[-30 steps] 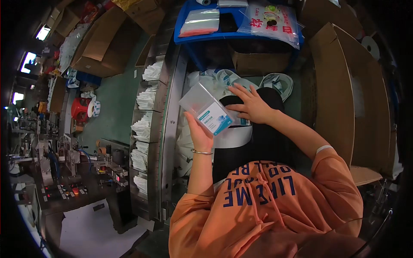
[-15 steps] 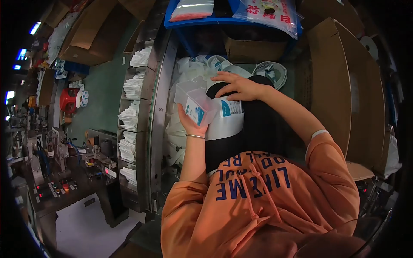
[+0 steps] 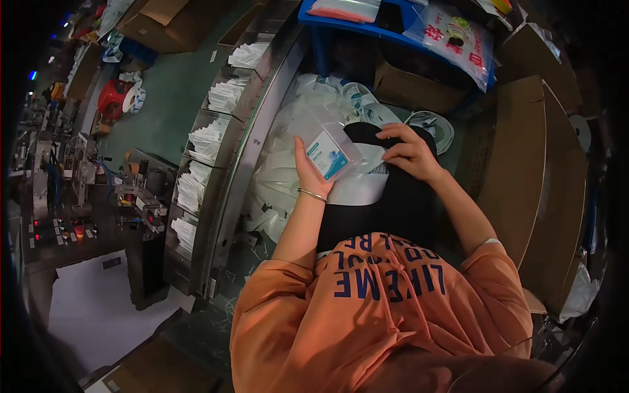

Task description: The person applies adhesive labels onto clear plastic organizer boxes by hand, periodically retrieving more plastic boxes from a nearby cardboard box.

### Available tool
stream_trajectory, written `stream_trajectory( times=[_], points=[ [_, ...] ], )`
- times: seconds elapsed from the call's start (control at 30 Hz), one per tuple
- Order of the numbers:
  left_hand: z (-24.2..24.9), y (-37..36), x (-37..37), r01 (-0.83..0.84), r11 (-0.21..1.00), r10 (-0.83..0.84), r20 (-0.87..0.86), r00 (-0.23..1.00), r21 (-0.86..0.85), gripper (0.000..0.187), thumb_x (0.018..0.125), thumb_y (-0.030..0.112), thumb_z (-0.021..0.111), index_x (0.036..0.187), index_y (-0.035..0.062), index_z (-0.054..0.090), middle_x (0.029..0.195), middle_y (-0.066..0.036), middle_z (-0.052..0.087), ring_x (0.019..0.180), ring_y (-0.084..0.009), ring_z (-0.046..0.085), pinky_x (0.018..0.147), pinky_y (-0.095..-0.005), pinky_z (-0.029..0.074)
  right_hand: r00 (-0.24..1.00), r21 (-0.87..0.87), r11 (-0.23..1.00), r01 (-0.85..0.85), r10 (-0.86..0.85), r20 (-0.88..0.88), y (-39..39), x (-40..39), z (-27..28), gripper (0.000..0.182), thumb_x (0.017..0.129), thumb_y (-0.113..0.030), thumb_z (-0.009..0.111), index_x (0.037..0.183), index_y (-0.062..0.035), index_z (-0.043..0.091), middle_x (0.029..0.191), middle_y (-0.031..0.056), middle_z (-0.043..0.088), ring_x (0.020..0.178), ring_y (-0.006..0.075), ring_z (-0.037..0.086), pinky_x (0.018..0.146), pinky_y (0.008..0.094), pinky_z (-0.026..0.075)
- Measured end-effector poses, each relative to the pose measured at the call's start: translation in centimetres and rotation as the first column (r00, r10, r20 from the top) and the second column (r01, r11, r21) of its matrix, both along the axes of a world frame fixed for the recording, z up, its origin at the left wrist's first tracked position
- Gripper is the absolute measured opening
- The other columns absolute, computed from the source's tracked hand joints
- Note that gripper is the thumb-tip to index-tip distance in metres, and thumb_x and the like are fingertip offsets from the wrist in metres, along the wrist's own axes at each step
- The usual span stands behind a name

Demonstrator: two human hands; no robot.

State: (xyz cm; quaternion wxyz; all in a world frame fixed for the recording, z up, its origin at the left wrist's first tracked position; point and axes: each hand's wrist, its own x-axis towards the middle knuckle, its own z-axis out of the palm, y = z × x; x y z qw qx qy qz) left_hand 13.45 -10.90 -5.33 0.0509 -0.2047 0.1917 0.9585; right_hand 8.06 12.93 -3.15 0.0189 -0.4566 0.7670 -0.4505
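Observation:
My left hand point(image 3: 312, 171) is closed around a clear plastic box point(image 3: 341, 145), held tilted above my lap. A white and teal label point(image 3: 327, 157) shows on the side of the box facing me. A wide white label strip point(image 3: 357, 188) lies curved over my dark-clothed thigh. At its upper right, my right hand point(image 3: 411, 156) has bent fingers and seems to pinch the edge of a printed label point(image 3: 375, 162). The exact contact of the fingertips is hard to make out.
Loose white backing strip point(image 3: 272, 173) is heaped left of my legs. Beside it runs a metal rack point(image 3: 226, 141) with stacks of white folded papers point(image 3: 208, 139). A blue table point(image 3: 393, 33) stands ahead, a large cardboard box point(image 3: 514, 177) to the right, and machinery point(image 3: 82, 190) far left.
My right hand has moved right and lower, its fingers now more bent. The teal label part on the strip no longer shows. My left hand has turned the box more towards me. The view has shifted.

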Motion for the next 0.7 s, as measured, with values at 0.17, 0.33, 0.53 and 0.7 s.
stream_trajectory(
  times=[0.17,0.33,0.53,0.7],
  points=[
    [-0.4,0.2,-0.4,0.028,0.996,-0.024,0.056,0.998,-0.080,0.065,0.088,0.058,0.042,0.121,0.0029,0.050,0.108,-0.013,0.061,0.098,-0.0287,0.061,0.084,-0.0446,0.050,0.912,-0.299,0.894,0.335,-0.228,0.341,6.1,4.1,-1.8,0.015,0.068,0.006,0.066,0.079,-0.0039,0.065,0.117,0.0113,0.057,0.120,0.0297,0.045,0.100,0.0410,0.035],
    [-0.8,0.2,-0.9,-0.073,0.956,0.068,-0.029,0.997,-0.284,0.052,0.089,0.048,0.053,0.114,0.0039,0.042,0.103,-0.008,0.053,0.094,-0.0197,0.059,0.079,-0.0331,0.051,0.830,-0.492,0.708,0.507,-0.245,0.502,9.0,7.3,-1.8,0.013,0.079,0.003,0.058,0.090,-0.0029,0.061,0.111,0.0130,0.058,0.116,0.0283,0.048,0.101,0.0424,0.034],
    [2.4,0.5,-0.7,-0.133,0.866,0.104,-0.088,0.991,-0.481,0.050,0.089,0.045,0.055,0.111,0.0034,0.037,0.101,-0.008,0.049,0.093,-0.0166,0.058,0.076,-0.0296,0.052,0.748,-0.587,0.498,0.639,-0.221,0.626,7.9,8.0,-0.9,0.015,0.090,0.000,0.050,0.104,-0.0009,0.053,0.098,0.0103,0.058,0.094,0.0232,0.056,0.096,0.0404,0.039],
    [1.7,-0.3,-0.8,-0.116,0.859,0.100,-0.058,0.993,-0.498,0.048,0.089,0.046,0.054,0.106,0.0043,0.037,0.098,-0.008,0.049,0.088,-0.0150,0.058,0.073,-0.0286,0.052,0.690,-0.595,0.385,0.705,-0.182,0.700,5.0,7.9,0.3,0.018,0.093,-0.001,0.046,0.111,-0.0030,0.047,0.096,0.0080,0.055,0.085,0.0138,0.053,0.084,0.0283,0.044]
  ],
)
